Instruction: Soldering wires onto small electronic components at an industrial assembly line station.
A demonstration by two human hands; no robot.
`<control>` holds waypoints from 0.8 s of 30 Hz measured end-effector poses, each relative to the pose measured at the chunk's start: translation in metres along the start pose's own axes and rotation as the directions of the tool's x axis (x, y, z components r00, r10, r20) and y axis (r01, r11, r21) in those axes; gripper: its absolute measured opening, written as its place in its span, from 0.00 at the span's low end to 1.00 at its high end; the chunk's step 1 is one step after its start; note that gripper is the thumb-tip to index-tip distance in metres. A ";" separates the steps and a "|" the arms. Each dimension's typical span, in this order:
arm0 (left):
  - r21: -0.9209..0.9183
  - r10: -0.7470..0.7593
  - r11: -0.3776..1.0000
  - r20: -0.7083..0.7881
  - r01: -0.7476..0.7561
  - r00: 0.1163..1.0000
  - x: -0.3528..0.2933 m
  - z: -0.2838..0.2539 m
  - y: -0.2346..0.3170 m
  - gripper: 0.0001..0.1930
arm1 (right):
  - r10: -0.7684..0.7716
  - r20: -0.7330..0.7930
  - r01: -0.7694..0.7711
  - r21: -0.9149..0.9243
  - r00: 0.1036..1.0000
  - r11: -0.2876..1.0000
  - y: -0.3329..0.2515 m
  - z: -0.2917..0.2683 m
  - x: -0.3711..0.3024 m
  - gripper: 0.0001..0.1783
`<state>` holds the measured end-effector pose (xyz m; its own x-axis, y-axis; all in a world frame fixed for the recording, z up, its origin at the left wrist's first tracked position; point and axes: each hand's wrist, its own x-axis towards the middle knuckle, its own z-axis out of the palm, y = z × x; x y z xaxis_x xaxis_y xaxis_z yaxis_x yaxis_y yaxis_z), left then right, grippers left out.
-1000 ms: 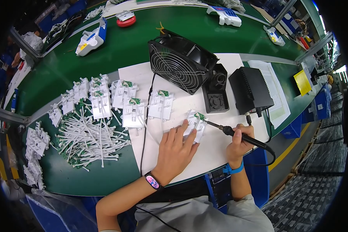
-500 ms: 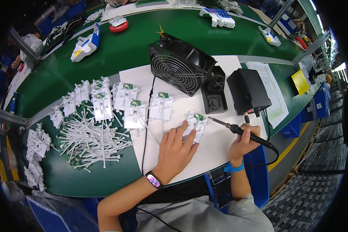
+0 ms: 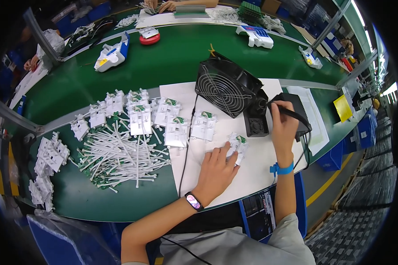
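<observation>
My left hand (image 3: 216,172) lies with its fingers spread over the lower part of a white plastic housing (image 3: 240,150), which has a small green circuit board at its top end. In my right hand (image 3: 284,130) is a soldering iron (image 3: 295,114), gripped by its black handle. The iron's front end is at the black soldering iron stand (image 3: 257,126); its tip is hidden, so I cannot tell how far in it sits. More white housings with green boards, such as one housing (image 3: 204,126), lie left of my left hand.
A black fan (image 3: 227,86) stands behind the stand. The black box-shaped unit (image 3: 292,101) sits behind my right hand, beside paper sheets (image 3: 316,119). A heap of white cables (image 3: 121,154) covers the left side. Across the green table, another person's hands (image 3: 167,6) show.
My right hand has carried the soldering iron away from the housing, up to the stand. My left hand stays on the housing. The whole view has shifted slightly.
</observation>
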<state>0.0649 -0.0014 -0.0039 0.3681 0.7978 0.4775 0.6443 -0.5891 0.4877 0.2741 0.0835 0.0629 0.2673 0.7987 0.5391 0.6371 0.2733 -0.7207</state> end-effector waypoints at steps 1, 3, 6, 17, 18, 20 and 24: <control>-0.007 0.009 1.000 -0.001 -0.009 1.000 -0.001 0.001 0.000 0.20 | 0.035 0.043 -0.034 -0.009 0.998 0.999 0.008 0.006 0.004 0.06; -0.013 0.018 1.000 -0.005 -0.019 1.000 -0.001 0.001 -0.001 0.20 | 0.021 0.009 -0.021 -0.037 1.000 0.999 0.020 0.022 0.007 0.07; 0.002 0.034 0.999 0.008 -0.034 0.999 -0.003 0.000 -0.003 0.20 | -0.086 -0.090 0.068 -0.187 0.992 0.980 0.024 0.039 -0.003 0.06; -0.135 0.018 0.990 -0.064 -0.026 0.998 0.004 -0.021 0.012 0.20 | 0.006 -0.092 0.009 0.163 0.996 0.987 0.025 0.037 -0.012 0.10; -0.126 0.022 0.992 -0.061 -0.029 0.998 0.007 -0.028 0.014 0.20 | 0.007 -0.088 0.010 0.184 0.996 0.983 0.028 0.035 -0.013 0.10; -0.102 -0.036 0.995 -0.142 0.021 0.989 0.011 -0.045 0.013 0.20 | 0.013 -0.089 0.007 0.214 0.996 0.977 0.032 0.032 -0.013 0.10; -0.026 -0.152 0.988 -0.240 0.150 0.959 0.011 -0.059 -0.007 0.20 | 0.001 -0.075 0.018 0.248 0.997 0.968 0.034 0.025 -0.010 0.10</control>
<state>0.0249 0.0043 0.0416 0.0944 0.8236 0.5593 0.6744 -0.4661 0.5726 0.2751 0.0982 0.0217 0.3209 0.7566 0.5697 0.4423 0.4122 -0.7965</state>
